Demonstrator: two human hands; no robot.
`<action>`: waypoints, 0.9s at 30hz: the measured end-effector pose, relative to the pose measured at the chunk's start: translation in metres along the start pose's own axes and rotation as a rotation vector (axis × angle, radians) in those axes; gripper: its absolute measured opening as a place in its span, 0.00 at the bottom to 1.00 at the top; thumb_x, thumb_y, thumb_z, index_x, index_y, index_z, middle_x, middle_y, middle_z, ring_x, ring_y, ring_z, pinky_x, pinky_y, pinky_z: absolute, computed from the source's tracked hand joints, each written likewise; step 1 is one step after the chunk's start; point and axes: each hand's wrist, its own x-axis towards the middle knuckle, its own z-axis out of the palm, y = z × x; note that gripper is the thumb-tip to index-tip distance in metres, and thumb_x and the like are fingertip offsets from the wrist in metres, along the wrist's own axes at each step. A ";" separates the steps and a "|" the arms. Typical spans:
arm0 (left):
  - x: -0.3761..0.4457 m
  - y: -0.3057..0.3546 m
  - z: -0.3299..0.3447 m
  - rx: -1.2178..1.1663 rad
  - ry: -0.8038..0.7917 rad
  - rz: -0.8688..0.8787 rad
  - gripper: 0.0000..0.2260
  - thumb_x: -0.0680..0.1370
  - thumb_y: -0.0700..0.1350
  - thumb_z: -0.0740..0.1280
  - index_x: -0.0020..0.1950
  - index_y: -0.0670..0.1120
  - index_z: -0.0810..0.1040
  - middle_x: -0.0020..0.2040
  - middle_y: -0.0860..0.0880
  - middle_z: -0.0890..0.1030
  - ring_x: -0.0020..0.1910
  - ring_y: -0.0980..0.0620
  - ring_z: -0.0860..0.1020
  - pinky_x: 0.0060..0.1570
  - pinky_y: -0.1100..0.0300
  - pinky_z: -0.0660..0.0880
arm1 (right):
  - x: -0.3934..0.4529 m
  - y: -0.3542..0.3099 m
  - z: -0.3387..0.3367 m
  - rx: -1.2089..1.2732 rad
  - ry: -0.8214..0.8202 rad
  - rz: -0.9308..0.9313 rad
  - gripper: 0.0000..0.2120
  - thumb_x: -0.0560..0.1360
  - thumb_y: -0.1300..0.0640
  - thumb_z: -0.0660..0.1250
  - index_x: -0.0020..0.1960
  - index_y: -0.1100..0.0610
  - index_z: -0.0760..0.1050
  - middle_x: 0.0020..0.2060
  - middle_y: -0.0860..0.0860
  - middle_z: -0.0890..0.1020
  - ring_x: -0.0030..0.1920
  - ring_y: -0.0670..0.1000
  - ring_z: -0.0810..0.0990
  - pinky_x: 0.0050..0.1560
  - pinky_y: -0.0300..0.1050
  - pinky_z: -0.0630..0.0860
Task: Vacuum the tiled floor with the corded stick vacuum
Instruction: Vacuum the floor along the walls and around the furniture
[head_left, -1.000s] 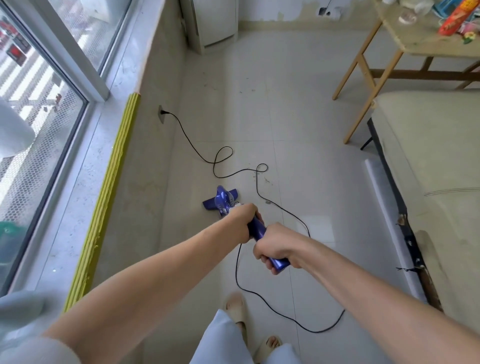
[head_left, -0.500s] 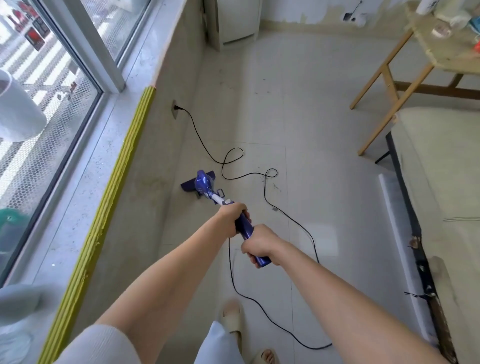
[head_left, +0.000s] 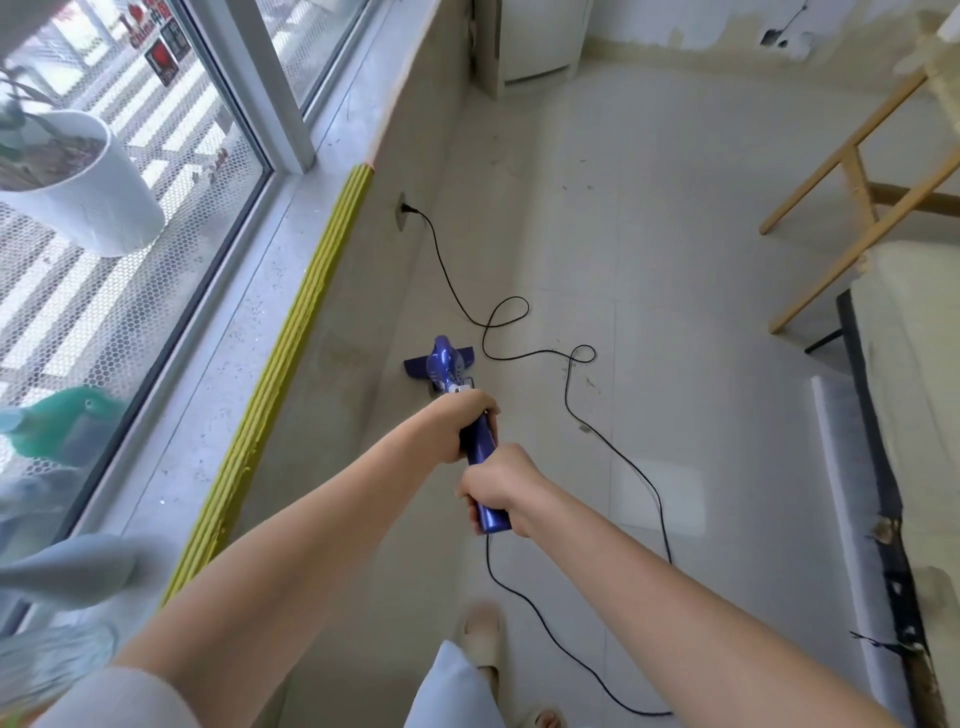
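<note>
Pale tiled floor (head_left: 649, 218) runs along the low wall under the window, where I have swept the vacuum head (head_left: 441, 364) leftward over the last second, so that strip is getting covered. My left hand (head_left: 470, 423) wraps the blue stick vacuum (head_left: 480, 441) high on its handle; my right hand (head_left: 496, 486) clenches the end. Beyond my grip, the black cord (head_left: 571, 384) loops loose just right of the head, plugged into the wall socket (head_left: 402, 210).
</note>
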 end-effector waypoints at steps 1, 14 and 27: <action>0.006 -0.001 -0.004 -0.014 0.017 0.008 0.11 0.77 0.37 0.62 0.34 0.42 0.67 0.20 0.48 0.71 0.27 0.50 0.69 0.35 0.60 0.70 | 0.007 0.000 0.006 -0.007 0.006 -0.001 0.07 0.72 0.69 0.60 0.47 0.61 0.68 0.37 0.57 0.74 0.26 0.52 0.73 0.29 0.45 0.76; 0.027 -0.014 0.020 -0.029 -0.025 0.016 0.10 0.76 0.34 0.60 0.35 0.41 0.67 0.29 0.44 0.70 0.28 0.47 0.70 0.34 0.56 0.72 | 0.019 0.017 -0.018 -0.210 0.091 -0.016 0.09 0.72 0.68 0.57 0.51 0.60 0.66 0.36 0.56 0.74 0.27 0.52 0.73 0.28 0.43 0.73; -0.081 -0.081 0.097 -0.012 -0.207 -0.105 0.09 0.75 0.34 0.59 0.35 0.42 0.69 0.29 0.47 0.71 0.29 0.51 0.70 0.33 0.62 0.71 | -0.127 0.095 -0.065 -0.024 0.021 -0.019 0.05 0.75 0.68 0.60 0.42 0.61 0.68 0.28 0.54 0.72 0.23 0.49 0.70 0.23 0.38 0.72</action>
